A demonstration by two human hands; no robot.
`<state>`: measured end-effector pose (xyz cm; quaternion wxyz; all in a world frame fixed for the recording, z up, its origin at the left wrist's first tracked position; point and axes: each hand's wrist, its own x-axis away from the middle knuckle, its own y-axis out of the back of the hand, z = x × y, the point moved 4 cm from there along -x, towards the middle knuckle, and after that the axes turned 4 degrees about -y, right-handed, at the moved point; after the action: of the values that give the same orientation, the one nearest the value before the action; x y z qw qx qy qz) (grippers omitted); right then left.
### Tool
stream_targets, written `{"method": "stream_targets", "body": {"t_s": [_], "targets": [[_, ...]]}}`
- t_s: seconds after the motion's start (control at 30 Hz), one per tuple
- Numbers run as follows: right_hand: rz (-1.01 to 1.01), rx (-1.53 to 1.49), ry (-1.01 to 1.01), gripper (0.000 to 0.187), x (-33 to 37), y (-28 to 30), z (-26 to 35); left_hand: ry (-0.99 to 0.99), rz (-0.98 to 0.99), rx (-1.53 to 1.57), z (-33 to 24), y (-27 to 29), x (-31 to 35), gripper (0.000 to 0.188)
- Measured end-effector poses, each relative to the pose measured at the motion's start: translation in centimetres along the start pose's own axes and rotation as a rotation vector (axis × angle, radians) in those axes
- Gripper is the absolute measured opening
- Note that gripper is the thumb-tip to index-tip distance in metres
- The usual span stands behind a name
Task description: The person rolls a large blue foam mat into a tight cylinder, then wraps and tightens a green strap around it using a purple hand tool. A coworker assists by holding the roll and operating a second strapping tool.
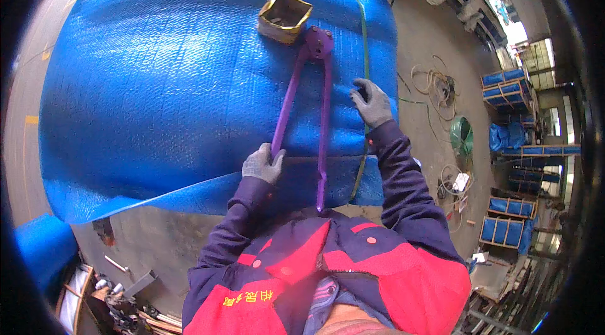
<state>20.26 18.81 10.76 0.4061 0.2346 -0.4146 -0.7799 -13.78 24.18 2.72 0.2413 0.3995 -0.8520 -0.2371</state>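
A purple long-handled crimping tool (318, 45) lies on a large bundle wrapped in blue plastic sheeting (164, 83). My left hand (261, 164), in a grey glove, is closed round the lower end of the tool's left handle. Its right handle stands apart, free of any hand. In a matching glove, my right hand (373, 104) is over the bundle's right side with its fingers slightly bent and apart. A green strap (364, 39) runs along that side, passing at the hand; contact cannot be told. Beside the tool's head sits a small open yellow-edged box (282, 31) with small pieces inside.
Loose cable coils (435, 86) and a green roll of strap (462, 136) lie on the floor to the right. Farther right stand blue-wrapped crates (504, 231). At lower left are a blue roll (44, 247) and scattered metal pieces (142, 283).
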Motion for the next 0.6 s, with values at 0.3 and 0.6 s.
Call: {"method": "stream_targets", "body": {"t_s": [0.3,0.6], "targets": [[-0.152,-0.154,0.316,0.058,-9.0,-5.4,11.7,0.026,0.04,0.053,0.2,0.6,0.6,0.044],[0.074,0.407,0.15,0.045,-16.1,-10.9,14.7,-0.01,0.055,0.157,0.2,1.1,1.0,0.044]]}}
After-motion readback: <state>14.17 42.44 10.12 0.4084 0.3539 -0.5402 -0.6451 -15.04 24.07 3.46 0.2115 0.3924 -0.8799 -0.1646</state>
